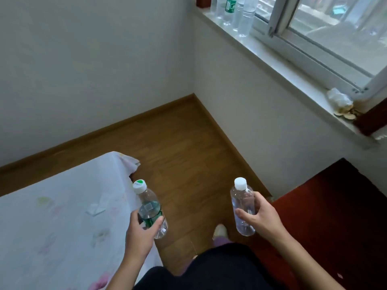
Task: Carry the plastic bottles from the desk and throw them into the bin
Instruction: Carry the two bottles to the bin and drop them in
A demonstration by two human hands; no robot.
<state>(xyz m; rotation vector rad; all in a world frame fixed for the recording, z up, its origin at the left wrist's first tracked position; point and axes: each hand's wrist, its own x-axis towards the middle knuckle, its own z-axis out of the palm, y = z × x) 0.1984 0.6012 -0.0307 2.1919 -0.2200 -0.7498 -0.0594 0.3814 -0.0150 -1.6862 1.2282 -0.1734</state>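
My left hand (140, 231) is closed around a clear plastic bottle with a green label (149, 206) and a white and green cap, held over the edge of the bed. A plain clear bottle with a white cap (242, 203) sits in the grip of my right hand (258, 216), above the wooden floor. Both bottles point up and away from me. No bin is in view.
A bed with a pale flowered sheet (62, 216) fills the lower left. A dark red wooden desk (335, 216) stands at the lower right. Wooden floor (184, 155) runs to the room's corner. Several more clear bottles (236, 11) stand on the windowsill (293, 80) at the top.
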